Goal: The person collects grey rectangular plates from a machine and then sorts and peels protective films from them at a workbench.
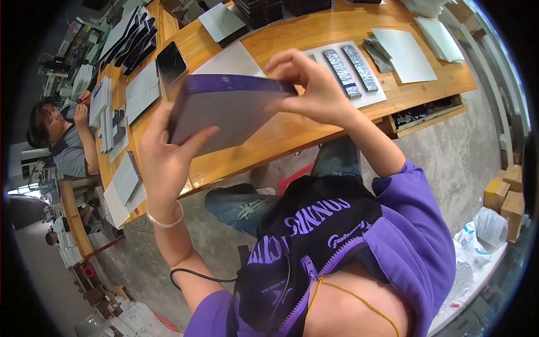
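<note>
Between my two hands, raised over the near part of the table, is a flat box [230, 115] with a plain grey face and a dark blue, shiny side. The box is tilted, and its far side is hidden. My left hand [168, 149] grips its left end, thumb lying across the grey face and fingers behind. At the right end my right hand [309, 87] pinches the corner of the box between thumb and fingers; those fingers are slightly blurred. A white sheet [233, 59] lies on the table behind the box.
On the wooden table [449, 81] are a black phone [171, 62], two silvery strips [359, 67] on a white ribbed sheet, white boards [404, 56] and dark stacked boxes [258, 11]. A co-worker [64, 129] sits at the left. A drawer [429, 115] stands pulled out at the right.
</note>
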`<state>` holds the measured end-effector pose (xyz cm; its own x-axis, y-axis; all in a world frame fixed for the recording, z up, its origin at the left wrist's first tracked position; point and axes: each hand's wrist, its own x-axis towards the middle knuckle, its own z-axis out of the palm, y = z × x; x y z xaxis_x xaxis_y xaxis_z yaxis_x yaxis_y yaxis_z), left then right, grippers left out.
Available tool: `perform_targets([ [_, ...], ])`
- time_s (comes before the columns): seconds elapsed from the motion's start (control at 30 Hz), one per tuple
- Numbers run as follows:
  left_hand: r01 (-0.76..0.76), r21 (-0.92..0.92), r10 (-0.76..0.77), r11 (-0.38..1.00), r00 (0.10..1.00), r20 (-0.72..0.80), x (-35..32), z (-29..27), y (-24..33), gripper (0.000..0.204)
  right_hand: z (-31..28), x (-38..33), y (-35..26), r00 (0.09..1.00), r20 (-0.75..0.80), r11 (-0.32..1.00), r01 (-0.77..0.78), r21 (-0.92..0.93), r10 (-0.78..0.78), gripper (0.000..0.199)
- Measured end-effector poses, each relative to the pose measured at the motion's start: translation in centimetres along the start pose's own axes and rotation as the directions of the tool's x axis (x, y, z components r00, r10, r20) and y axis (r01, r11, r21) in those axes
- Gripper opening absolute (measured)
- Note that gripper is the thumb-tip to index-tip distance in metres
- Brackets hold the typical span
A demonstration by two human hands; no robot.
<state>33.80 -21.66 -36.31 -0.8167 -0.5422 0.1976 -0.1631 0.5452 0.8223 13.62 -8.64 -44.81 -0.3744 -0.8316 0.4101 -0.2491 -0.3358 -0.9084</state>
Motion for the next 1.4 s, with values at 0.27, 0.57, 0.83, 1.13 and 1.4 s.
perform_targets([
  [0.27,-0.098,-0.390,-0.096,0.915,0.889,-0.448,-2.4,4.5,-8.3,0.050,1.4,1.9,-3.3,0.997,-0.071,0.985,-0.005,0.173,0.017,0.052],
  [0.57,-0.099,-0.436,-0.114,0.894,0.892,-0.437,-3.8,6.0,-13.0,0.050,3.2,1.2,-1.7,1.000,-0.012,0.999,-0.009,0.038,0.010,0.041],
  [0.83,-0.373,-0.623,0.011,0.688,0.863,-0.505,-1.0,3.7,-6.2,0.051,3.8,1.2,-0.9,0.998,-0.018,0.992,-0.057,0.112,0.059,0.034],
  [1.13,-0.207,-0.495,-0.171,0.844,0.771,-0.614,0.2,4.0,-4.1,0.030,5.9,2.1,-0.8,0.967,-0.250,0.977,0.004,0.213,0.050,0.024],
  [1.4,-0.148,-0.652,-0.214,0.743,0.871,-0.442,-0.3,3.8,-4.4,0.029,6.3,2.2,-1.2,0.968,-0.242,0.984,-0.021,0.176,0.063,0.029],
])
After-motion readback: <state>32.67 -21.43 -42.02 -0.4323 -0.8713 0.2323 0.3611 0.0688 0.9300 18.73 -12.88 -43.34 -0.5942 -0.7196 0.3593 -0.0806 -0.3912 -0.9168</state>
